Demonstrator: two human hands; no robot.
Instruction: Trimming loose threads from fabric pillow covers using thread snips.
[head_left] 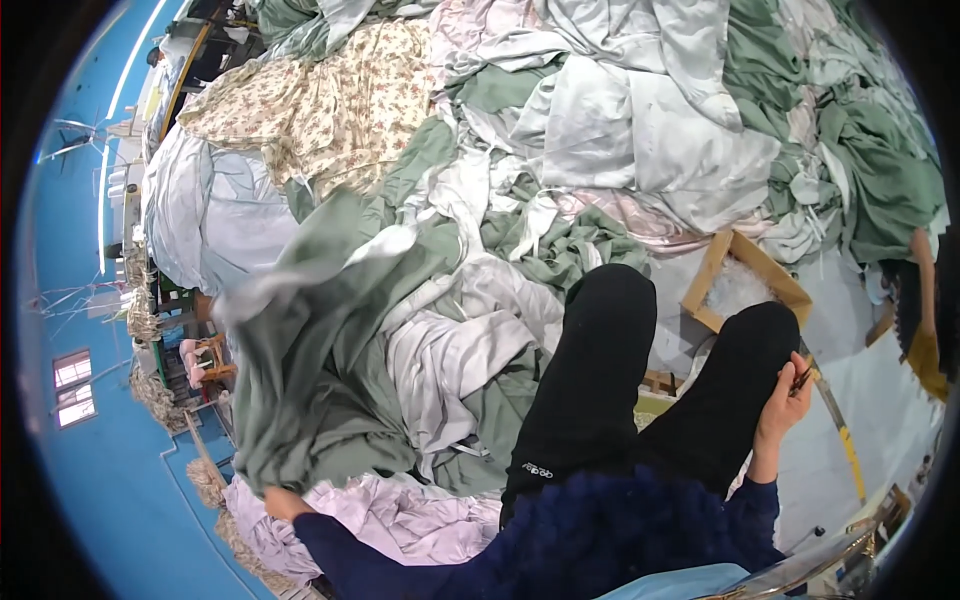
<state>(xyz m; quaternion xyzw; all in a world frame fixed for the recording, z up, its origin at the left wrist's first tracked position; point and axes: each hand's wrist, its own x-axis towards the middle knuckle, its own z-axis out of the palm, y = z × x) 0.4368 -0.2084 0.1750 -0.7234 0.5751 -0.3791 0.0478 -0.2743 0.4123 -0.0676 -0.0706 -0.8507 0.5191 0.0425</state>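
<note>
At the lower left, my left hand (285, 503) is closed on the edge of a green cloth (320, 370). The cloth hangs in loose folds ahead of the hand, and its upper part, with a pale band, is smeared by motion. My right hand (785, 412) rests beside my right knee, its fingers closed round a small dark tool (799, 381) that looks like thread snips. Most of that tool is hidden by the fingers. White cloth (450, 365) lies bunched between the green cloth and my legs.
Large heaps of white and green fabric (640, 120) fill the far side, with a floral cloth (340, 100) at far left. Lilac fabric (400, 520) lies near my left arm. An open cardboard box (797, 296) with whitish scraps stands beyond my knees. Another person's arm (924, 280) shows at right.
</note>
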